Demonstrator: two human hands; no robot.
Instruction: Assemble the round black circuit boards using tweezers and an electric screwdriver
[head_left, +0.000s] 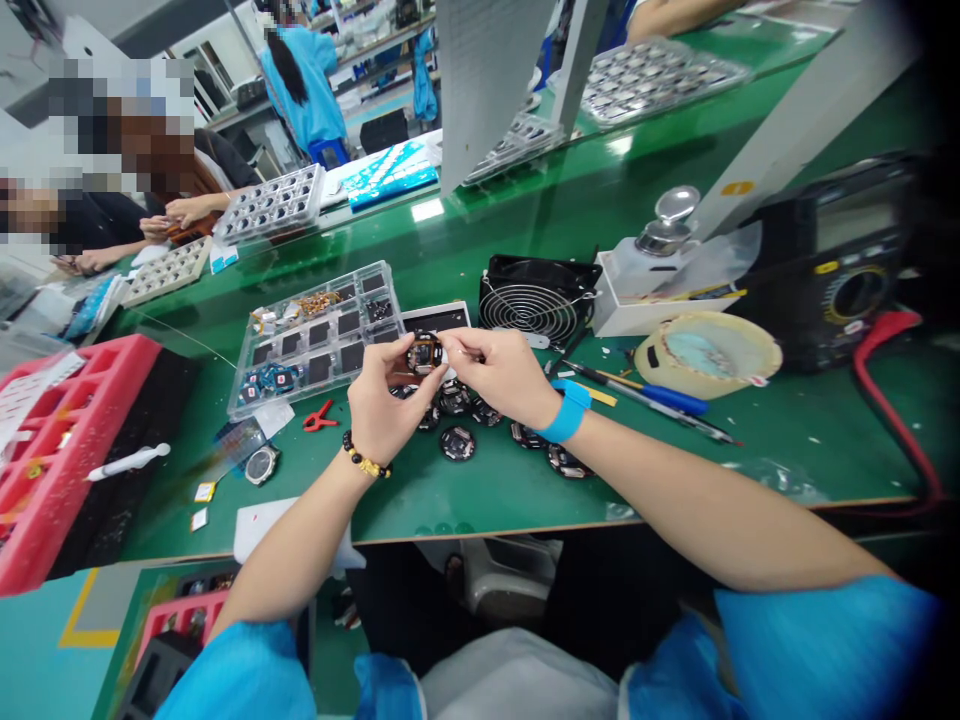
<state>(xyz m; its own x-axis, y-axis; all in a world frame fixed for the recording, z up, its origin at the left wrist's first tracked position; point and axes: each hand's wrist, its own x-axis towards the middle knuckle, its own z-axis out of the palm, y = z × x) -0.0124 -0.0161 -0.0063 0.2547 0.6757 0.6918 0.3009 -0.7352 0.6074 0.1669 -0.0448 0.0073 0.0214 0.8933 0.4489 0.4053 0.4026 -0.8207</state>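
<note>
Between the thumb and fingers of my left hand (384, 398) is a round black watch module (424, 353) with small electronic parts on its face, raised above the bench. My right hand (504, 372), wearing a blue wrist strap (570, 410), is pinched closed at the module's right edge. Whatever its fingertips hold is too small to make out. Below both hands lie several similar round modules (457, 443), some partly hidden by the fingers. A clear compartment box (319, 335) with small parts stands left of my hands.
A black fan (536, 300) stands behind my right hand. To the right are pens (675, 400), a yellowish round container (709, 355) and a dark meter (847, 270). Leftward lie a red clamp (320, 416), a watch (261, 465) and a red foam tray (75, 440). Other people sit beyond.
</note>
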